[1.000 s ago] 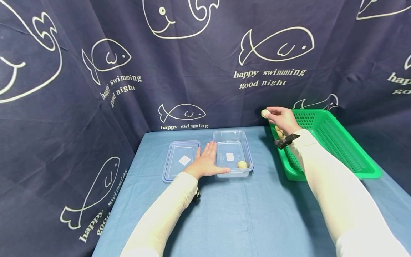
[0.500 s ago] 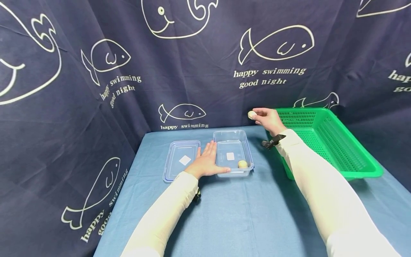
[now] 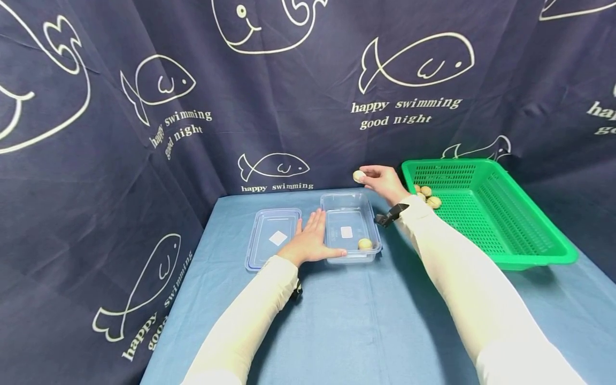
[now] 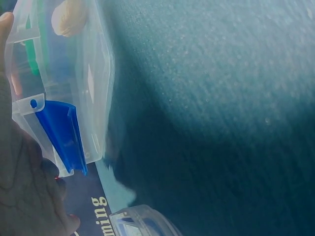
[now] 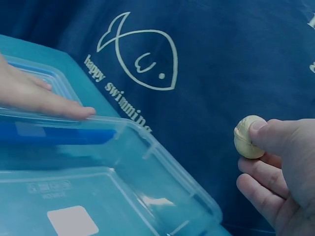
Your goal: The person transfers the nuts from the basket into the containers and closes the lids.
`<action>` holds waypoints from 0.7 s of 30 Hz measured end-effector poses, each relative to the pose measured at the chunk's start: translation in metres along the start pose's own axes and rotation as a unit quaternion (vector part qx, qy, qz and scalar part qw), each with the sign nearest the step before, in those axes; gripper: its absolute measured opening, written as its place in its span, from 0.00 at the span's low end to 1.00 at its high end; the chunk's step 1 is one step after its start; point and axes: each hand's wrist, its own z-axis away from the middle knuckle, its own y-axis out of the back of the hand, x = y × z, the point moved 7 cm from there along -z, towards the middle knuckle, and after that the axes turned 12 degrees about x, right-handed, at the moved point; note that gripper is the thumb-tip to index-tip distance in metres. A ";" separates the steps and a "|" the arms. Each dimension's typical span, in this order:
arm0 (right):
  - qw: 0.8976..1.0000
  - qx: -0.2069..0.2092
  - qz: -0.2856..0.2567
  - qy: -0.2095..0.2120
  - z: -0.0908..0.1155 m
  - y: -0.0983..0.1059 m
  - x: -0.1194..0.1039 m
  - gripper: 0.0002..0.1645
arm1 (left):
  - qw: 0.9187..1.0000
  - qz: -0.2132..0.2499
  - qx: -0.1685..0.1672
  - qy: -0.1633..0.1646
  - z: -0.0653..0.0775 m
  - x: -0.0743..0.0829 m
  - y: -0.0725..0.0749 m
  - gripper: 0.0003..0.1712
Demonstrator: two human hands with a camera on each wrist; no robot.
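Note:
My right hand (image 3: pixel 385 183) pinches a pale walnut (image 5: pixel 248 142) between thumb and fingers, above the far side of a clear plastic box (image 3: pixel 353 256). Straight fingers of my left hand (image 3: pixel 308 246) rest along the box's left rim, the thumb spread over its near edge. Inside the box, near the front right corner, lies another walnut (image 3: pixel 365 244). The left wrist view shows a blue latch (image 4: pixel 63 135) hanging on the box's side, beside the left hand.
A clear lid (image 3: pixel 262 235) with a blue edge lies left of the box. At the right stands a green basket (image 3: pixel 510 262) with several walnuts (image 3: pixel 433 202) in its left end. A dark curtain (image 3: pixel 289 117) hangs behind the blue-covered table (image 3: pixel 337 331).
My right hand has carried the walnut left from the basket to the far side of the box. Walnuts in the basket have come into view. The left hand stays in place.

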 end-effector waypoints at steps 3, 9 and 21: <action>1.000 -0.006 0.004 -0.002 0.002 -0.010 0.001 0.25 | 1.000 0.003 -0.003 0.001 0.000 0.000 0.000 0.78; 1.000 -0.020 0.007 0.003 0.007 -0.027 -0.001 0.23 | 1.000 0.008 -0.003 0.003 -0.001 -0.001 0.000 0.78; 0.998 -0.059 0.005 -0.007 0.012 -0.051 0.007 0.26 | 1.000 0.010 -0.009 0.003 -0.002 -0.003 -0.002 0.78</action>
